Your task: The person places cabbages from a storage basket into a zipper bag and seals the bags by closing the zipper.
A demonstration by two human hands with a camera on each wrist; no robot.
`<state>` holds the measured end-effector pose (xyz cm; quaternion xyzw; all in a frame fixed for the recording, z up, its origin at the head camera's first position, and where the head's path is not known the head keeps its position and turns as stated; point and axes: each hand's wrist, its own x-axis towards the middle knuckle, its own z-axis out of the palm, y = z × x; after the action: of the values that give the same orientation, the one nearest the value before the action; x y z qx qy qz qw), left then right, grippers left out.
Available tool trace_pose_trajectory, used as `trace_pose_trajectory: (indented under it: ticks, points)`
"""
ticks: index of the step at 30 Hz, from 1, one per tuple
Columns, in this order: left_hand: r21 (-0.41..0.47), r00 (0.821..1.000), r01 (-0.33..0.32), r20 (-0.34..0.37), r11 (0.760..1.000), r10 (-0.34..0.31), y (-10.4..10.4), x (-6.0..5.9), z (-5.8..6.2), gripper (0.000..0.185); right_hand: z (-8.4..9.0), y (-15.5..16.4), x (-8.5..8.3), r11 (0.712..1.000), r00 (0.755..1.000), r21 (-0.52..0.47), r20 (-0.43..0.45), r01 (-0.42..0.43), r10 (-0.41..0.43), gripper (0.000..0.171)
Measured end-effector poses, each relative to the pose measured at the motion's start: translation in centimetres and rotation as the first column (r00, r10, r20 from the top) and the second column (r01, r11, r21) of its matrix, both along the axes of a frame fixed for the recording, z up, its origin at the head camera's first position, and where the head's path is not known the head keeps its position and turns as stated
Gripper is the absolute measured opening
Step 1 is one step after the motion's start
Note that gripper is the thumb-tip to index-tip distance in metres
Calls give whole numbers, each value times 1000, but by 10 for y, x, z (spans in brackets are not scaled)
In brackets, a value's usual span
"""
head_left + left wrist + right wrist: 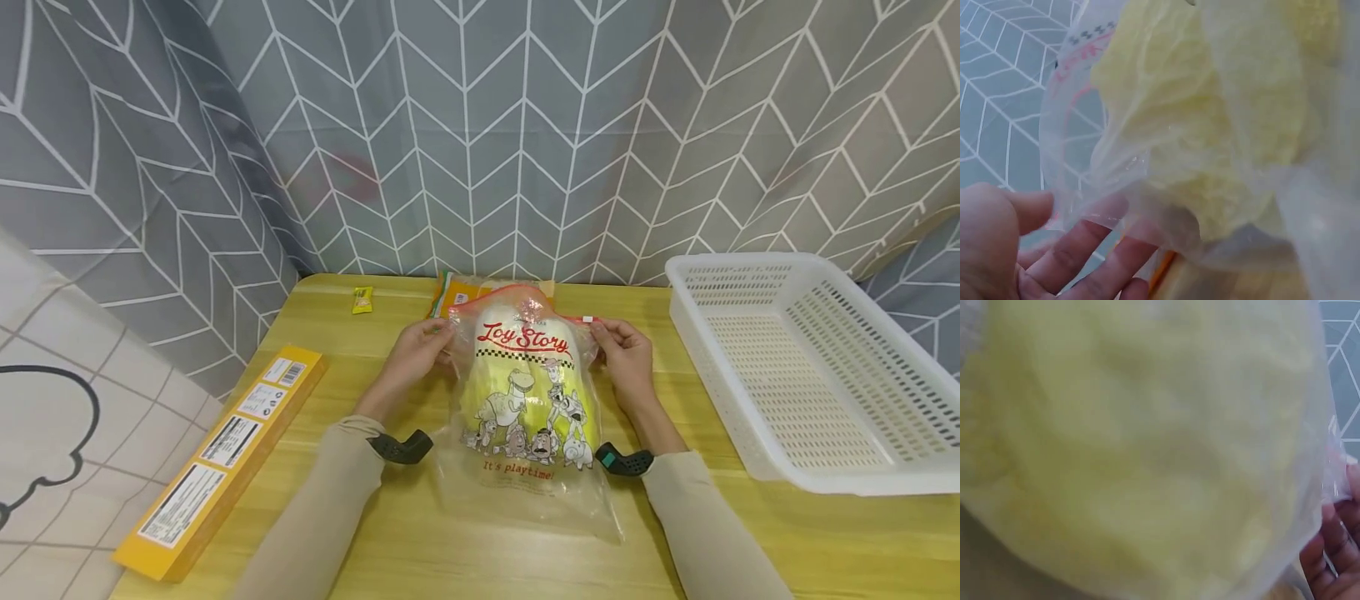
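A clear zip bag (517,492) printed with "Toy Story" and cartoon figures stands over the table, its red zip edge at the top. Inside it is a pale yellow, leafy napa cabbage (480,379), white toward the zip end; its veined leaves (1172,112) show through the plastic in the left wrist view. My left hand (414,357) pinches the bag's upper left corner between thumb and fingers. At the upper right corner, by the white slider (588,319), my right hand (626,360) pinches the bag's edge. In the right wrist view, the cabbage (1129,444) fills most of the frame.
On the right stands a white plastic basket (742,442) with slotted walls. A long orange box (225,454) with white labels lies along the left edge. Behind the bag is an orange packet (457,292), and a small yellow sachet (362,300) lies at the back left.
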<state>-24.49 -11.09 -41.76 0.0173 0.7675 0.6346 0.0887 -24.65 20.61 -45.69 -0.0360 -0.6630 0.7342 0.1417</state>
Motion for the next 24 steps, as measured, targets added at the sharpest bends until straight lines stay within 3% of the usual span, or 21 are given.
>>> trace_pose_trajectory:
  ticks: [5,9,14,19,24]
  points:
    - [3,996,-7,-86,1000,8,2,5,12,28,19,-1,2,994,995,-58,-27,-95,94,8]
    - [72,981,-7,-191,997,21,-8,14,31,26,43,3,7,993,983,-52,-156,-109,100,10]
    - [134,952,-3,-303,991,43,-24,25,54,23,71,6,15,996,947,-55,-317,-75,54,10]
    - [154,902,-20,-423,988,84,-30,35,73,19,99,3,29,996,907,-66,-419,-64,30,8]
    - [169,829,-68,-539,983,150,-26,51,93,12,128,2,50,999,844,-17,-535,-46,30,8]
